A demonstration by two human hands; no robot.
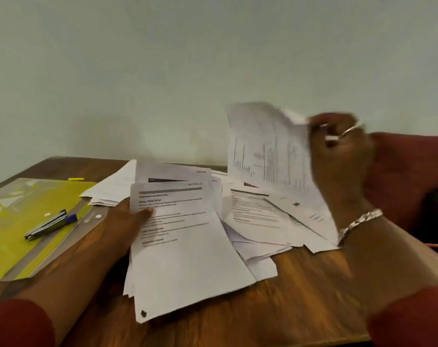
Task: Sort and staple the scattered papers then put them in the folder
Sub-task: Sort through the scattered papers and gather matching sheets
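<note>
Head view: sorting, left hand (128, 216) pinching stack (183, 249), right hand (338, 146) gripping raised sheet (268, 151); probably next, onto stack, squared.

Pale green wall (163, 71), wooden table (300, 284)

Glossy yellow-green plastic folder (25, 211), shiny metal stapler (49, 225) on it, matte white paper sheets (185, 249), smooth polished wood table (300, 291), silvery bracelet (358, 222).
</note>
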